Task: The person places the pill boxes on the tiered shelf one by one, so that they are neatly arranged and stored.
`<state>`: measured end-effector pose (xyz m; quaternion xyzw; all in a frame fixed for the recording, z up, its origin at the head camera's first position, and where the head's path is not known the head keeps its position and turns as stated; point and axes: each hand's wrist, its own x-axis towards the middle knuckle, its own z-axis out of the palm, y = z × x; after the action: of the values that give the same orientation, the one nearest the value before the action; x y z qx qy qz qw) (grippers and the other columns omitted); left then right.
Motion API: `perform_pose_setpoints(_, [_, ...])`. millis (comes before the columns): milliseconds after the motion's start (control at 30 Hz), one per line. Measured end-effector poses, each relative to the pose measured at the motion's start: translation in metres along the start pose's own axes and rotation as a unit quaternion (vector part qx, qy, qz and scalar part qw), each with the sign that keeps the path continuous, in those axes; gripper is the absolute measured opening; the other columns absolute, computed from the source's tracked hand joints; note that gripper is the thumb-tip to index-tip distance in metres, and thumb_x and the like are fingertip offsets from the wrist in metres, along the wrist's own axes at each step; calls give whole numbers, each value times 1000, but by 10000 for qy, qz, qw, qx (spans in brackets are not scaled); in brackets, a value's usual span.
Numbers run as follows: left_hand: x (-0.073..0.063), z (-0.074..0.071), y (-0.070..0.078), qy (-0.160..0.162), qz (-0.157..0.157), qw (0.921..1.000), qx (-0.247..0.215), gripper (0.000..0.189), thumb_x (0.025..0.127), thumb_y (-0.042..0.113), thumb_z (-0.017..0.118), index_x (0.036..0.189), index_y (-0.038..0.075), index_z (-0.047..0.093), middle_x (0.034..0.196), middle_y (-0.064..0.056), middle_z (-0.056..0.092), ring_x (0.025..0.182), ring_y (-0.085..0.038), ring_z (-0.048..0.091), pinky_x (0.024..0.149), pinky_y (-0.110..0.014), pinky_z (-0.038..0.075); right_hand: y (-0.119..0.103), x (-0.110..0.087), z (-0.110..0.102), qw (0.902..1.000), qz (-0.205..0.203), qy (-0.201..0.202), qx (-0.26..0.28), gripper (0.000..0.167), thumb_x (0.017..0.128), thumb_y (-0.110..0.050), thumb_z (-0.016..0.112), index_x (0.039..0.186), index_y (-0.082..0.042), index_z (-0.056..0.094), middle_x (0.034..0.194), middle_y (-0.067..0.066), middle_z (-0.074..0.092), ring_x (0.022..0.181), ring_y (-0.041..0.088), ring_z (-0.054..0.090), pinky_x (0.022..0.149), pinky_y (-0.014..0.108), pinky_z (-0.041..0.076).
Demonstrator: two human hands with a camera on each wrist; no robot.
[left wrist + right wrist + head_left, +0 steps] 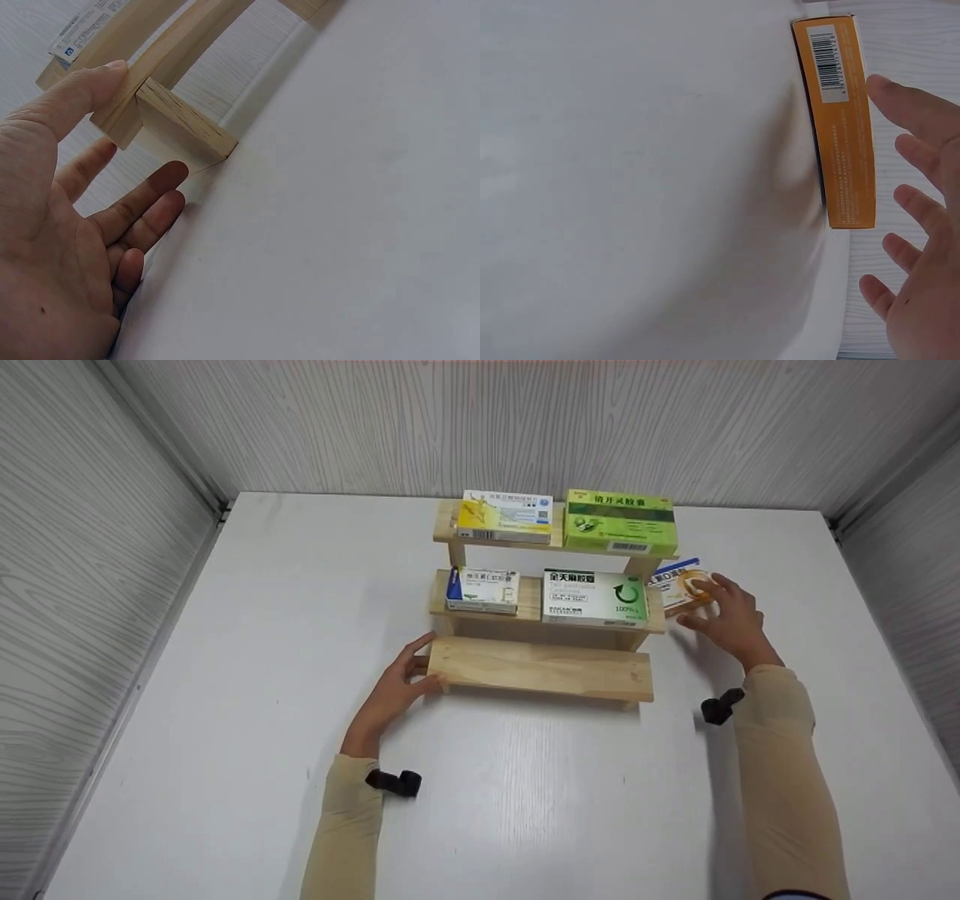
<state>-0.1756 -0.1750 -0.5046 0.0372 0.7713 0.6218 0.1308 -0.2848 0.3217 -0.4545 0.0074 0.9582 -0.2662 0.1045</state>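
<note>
A three-step wooden shelf (540, 669) stands on the white table. My left hand (391, 690) holds the left end of its lowest step; in the left wrist view the thumb (105, 79) lies against the plank while the lower fingers stay off it. Beside the shelf's right side, my right hand (731, 619) is at a white and orange medicine box (679, 589), fingers spread. The right wrist view shows the box's orange barcode side (844, 142), with one fingertip close to its edge; contact is unclear.
On the top step sit a yellow-white box (506, 517) and a green box (621, 521). The middle step holds a small white-blue box (482, 589) and a white-green box (595, 598). Grey wood-grain panels (525, 427) enclose the table (525, 810) behind and at both sides.
</note>
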Motion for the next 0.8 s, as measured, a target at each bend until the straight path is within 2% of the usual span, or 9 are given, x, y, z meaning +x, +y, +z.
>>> perform_pose_setpoints(267, [0, 0, 1, 4, -73, 9999, 73, 74, 89, 27, 70, 152, 29, 30, 133, -18, 54, 120, -29, 51, 103, -43, 36, 5, 1, 5, 9995, -85, -153, -250, 75, 91, -46, 62, 152, -16, 31, 161, 18, 10, 143, 51, 6, 104, 73, 8])
perform_pose_setpoints(400, [-1, 0, 2, 6, -78, 9999, 152, 76, 89, 28, 70, 152, 28, 29, 131, -17, 55, 120, -28, 53, 101, -41, 38, 5, -2, 4, 9995, -74, -77, -310, 71, 91, -45, 63, 150, -16, 35, 159, 20, 14, 141, 53, 9, 105, 72, 8])
perform_pose_setpoints(633, [-2, -1, 8, -55, -307, 9995, 102, 78, 89, 27, 70, 153, 29, 25, 135, -17, 54, 124, -28, 51, 101, -39, 38, 4, -8, 3, 9992, 9, 71, -387, 66, 91, -44, 63, 146, -15, 41, 153, 24, 21, 136, 52, 14, 105, 68, 10])
perform_pose_setpoints(800, [-1, 0, 4, 10, -211, 9997, 100, 75, 88, 31, 71, 151, 33, 30, 131, -16, 56, 121, -27, 52, 101, -41, 39, 3, -9, 2, 9989, 95, 245, -397, 61, 91, -40, 64, 142, -13, 46, 147, 28, 27, 132, 52, 19, 105, 66, 10])
